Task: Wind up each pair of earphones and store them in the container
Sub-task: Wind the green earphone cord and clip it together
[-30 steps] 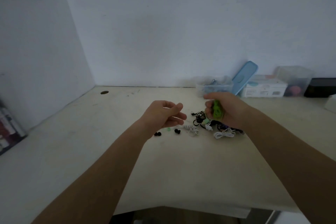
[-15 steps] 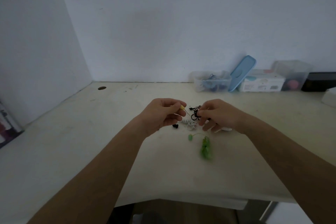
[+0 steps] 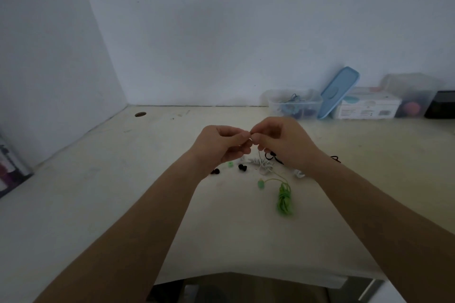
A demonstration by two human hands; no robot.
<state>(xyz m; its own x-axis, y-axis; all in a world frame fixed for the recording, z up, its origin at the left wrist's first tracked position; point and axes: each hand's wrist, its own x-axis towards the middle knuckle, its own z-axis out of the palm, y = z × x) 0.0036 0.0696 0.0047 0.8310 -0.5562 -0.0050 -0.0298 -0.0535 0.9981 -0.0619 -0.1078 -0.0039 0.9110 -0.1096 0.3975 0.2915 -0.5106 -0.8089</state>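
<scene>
Left hand [image 3: 219,145], right hand [image 3: 283,142] rose, pinching white earphones [image 3: 262,165] above desk [image 3: 123,192].

1. No words or numbers are clear enough to read.
2. The white box [image 3: 366,107], at about 2 o'clock on the table [image 3: 98,204], has small print and a dark square mark on its front. It is too blurry to read.
3. The book cover [image 3: 9,170] at 9 o'clock shows coloured marks, also too blurry.
</scene>
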